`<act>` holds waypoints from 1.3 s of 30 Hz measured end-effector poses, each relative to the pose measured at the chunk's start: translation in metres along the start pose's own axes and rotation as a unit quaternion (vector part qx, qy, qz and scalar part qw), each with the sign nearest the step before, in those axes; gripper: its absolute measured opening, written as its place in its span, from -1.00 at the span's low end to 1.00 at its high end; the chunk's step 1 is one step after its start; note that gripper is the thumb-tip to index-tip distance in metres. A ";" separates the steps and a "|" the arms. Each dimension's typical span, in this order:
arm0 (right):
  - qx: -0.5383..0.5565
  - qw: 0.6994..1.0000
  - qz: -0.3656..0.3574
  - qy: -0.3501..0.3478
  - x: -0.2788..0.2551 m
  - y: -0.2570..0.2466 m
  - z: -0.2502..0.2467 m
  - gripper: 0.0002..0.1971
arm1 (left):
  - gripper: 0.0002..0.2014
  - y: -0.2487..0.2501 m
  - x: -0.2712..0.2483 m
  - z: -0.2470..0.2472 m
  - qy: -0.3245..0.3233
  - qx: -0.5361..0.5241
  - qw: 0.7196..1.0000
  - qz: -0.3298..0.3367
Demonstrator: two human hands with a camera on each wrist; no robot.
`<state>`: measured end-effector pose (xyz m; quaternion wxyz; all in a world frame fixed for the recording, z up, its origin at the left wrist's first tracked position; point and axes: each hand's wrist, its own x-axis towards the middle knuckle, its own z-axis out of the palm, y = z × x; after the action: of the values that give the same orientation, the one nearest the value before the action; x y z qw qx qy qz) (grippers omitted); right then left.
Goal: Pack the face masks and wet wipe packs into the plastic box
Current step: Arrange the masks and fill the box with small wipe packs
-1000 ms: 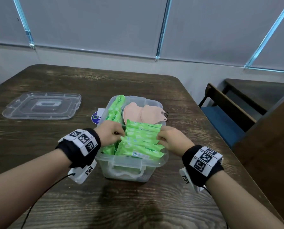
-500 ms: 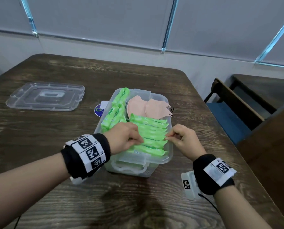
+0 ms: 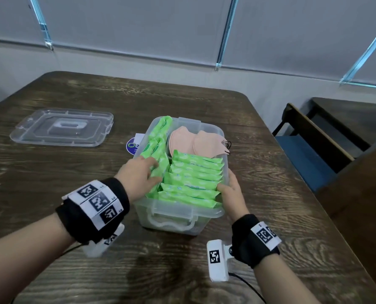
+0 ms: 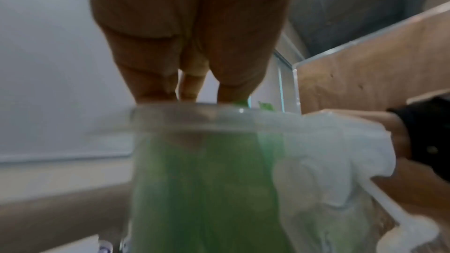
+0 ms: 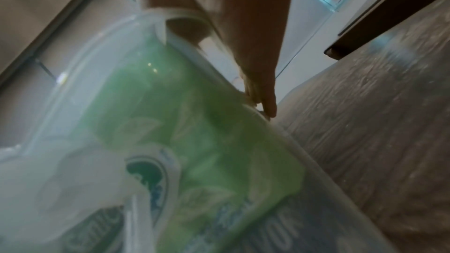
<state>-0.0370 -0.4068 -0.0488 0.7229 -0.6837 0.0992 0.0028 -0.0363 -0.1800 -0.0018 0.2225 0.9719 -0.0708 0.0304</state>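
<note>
Head view: my left hand (image 3: 138, 174) is now flattening the left-side wet wipe packs (image 3: 157, 150), fingers straight; my right hand (image 3: 232, 189) is gripping the plastic box (image 3: 178, 222) rim — no longer pinching packs — packing's nearly finished.

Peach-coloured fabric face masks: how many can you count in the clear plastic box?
2: one peach-coloured face mask at the box's far end, another overlapping it on the right. More may lie hidden underneath.

Masks (image 3: 199, 143) lie behind wipe packs (image 3: 193, 181) in box (image 3: 171, 222).
</note>
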 end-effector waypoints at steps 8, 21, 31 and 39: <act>0.009 1.000 -0.002 0.000 -0.001 -0.004 0.002 -0.38 | -0.79 0.034 0.027 -0.002 -0.147 0.139 0.976 -0.081; 0.016 1.000 -0.005 -0.004 0.000 0.000 0.002 -0.40 | -0.63 0.037 0.043 0.001 -0.127 0.180 0.974 -0.055; 0.229 0.970 0.051 -0.062 0.000 -0.014 0.002 -0.43 | -0.44 0.061 -0.006 0.043 -0.211 0.182 0.939 0.200; 0.025 0.999 -0.025 0.000 0.011 0.010 0.001 -0.68 | -0.45 0.091 -0.003 0.063 -0.200 0.160 0.954 0.159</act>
<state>-0.0275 -0.4067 -0.0598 0.7396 -0.6678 0.0825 -0.0177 -0.0509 -0.2878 -0.0195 0.0377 0.9571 -0.2617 -0.1182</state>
